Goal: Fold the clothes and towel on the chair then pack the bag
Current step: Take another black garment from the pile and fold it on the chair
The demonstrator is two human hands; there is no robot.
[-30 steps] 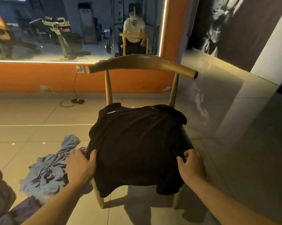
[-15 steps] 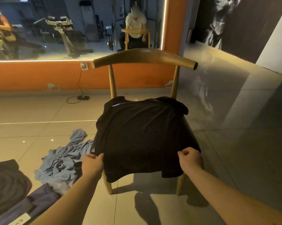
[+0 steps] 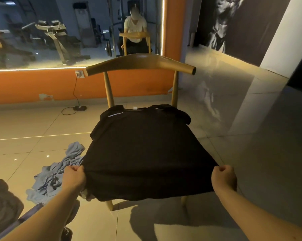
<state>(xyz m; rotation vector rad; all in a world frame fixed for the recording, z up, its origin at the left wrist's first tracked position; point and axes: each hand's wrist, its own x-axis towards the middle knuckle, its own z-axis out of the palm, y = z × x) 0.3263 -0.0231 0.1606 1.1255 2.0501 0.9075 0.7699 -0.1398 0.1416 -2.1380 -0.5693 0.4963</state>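
Note:
A black T-shirt (image 3: 143,146) lies spread over the seat of a wooden chair (image 3: 139,64), collar toward the backrest. My left hand (image 3: 74,178) grips its near left corner and my right hand (image 3: 224,178) grips its near right corner, and the hem is pulled taut between them, lifted off the seat's front edge. A crumpled light blue towel (image 3: 59,173) lies on the floor left of the chair. A dark bag or garment (image 3: 2,207) sits at the lower left; I cannot tell which.
An orange wall with a mirror (image 3: 73,32) stands behind the chair. A power cable and adapter (image 3: 79,107) lie on the tiled floor by the wall. A white pillar (image 3: 286,32) rises at the right. A bluish cloth (image 3: 27,216) lies under my left forearm.
Both hands went from resting on the shirt's sides to gripping its near corners, then pulled the hem toward me and stretched it flat.

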